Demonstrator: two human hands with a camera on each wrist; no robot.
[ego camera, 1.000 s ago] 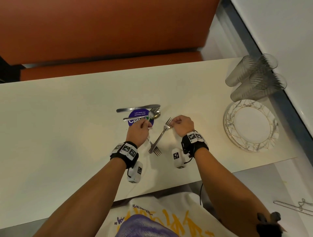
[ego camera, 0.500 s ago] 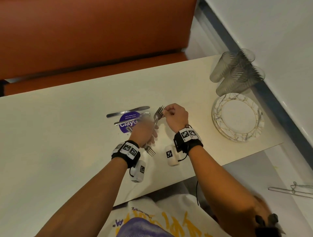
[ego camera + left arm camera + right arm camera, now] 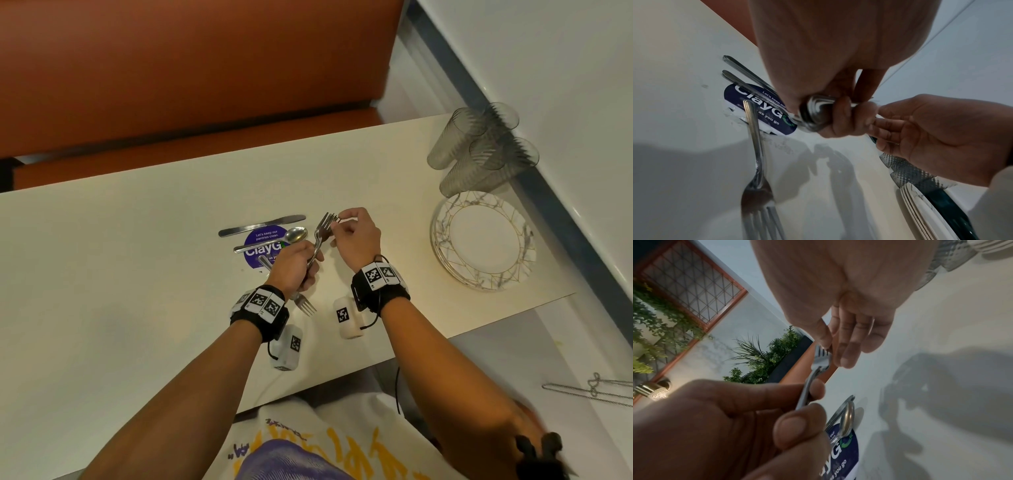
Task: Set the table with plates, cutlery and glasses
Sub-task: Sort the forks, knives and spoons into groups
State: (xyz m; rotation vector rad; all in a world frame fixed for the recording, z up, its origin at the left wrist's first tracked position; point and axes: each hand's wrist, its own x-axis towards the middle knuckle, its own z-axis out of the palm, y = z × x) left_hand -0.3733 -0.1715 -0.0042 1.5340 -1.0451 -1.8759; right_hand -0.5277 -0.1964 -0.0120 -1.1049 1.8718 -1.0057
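A metal fork is held above the cream table, tines pointing up and away. My left hand grips its handle. My right hand pinches the tips of its tines between thumb and forefinger. A second fork lies flat on the table under my left wrist, tines toward me. A knife and a spoon lie side by side just beyond my left hand. A stack of plates sits at the right, with several glasses behind it.
A round purple sticker lies under the spoon. An orange bench runs along the table's far side. The wall ledge borders the table on the right. The table's near edge is just below my wrists.
The fork has come up off the table and moved away from me. My left hand left the spoon and took the fork's handle. My right hand kept its pinch on the tines.
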